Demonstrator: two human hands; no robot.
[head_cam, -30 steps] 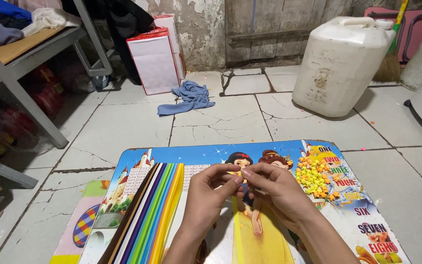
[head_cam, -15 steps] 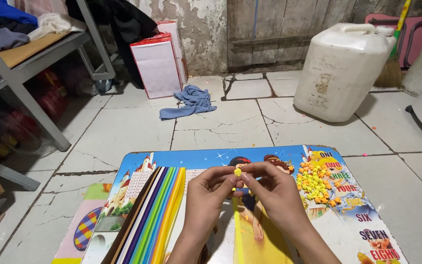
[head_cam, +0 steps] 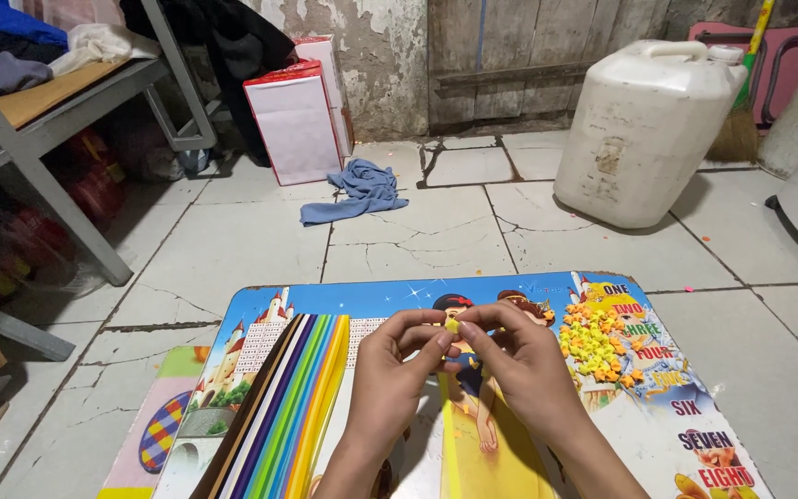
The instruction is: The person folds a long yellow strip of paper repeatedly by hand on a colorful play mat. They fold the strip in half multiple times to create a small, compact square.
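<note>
Both hands meet over the table (head_cam: 233,319) and pinch one small yellow paper piece (head_cam: 453,325) between the fingertips. Left hand (head_cam: 397,368) grip: narrow, thumb and forefinger closed on the piece from its left side. Right hand (head_cam: 517,356) grip: narrow too, closed on the same piece from the right.

A yellow strip (head_cam: 448,434) hangs straight down from the grip toward the person, so the piece looks like the folded end of that strip.

Change vs the two earlier frames: the pinch point sits a bit higher and more central over the table, fingers packed tighter around the piece, and less of it shows. My read: the fold is being tightened, not started; the strip is not used up.

Around the grip:
- Just left: fan of coloured strips (head_cam: 288,407) lying flat, brown through blue, green, yellow and orange, not touched.
- Right, near: pile of small yellow and orange folded stars (head_cam: 596,344) on the table, apart from both hands.
- Beyond the grip, well apart, on the floor: blue rag (head_cam: 358,189), white jerrycan (head_cam: 644,129), red and white bag (head_cam: 296,120).
- Far left: metal shelf (head_cam: 57,115) with clothes.
</note>
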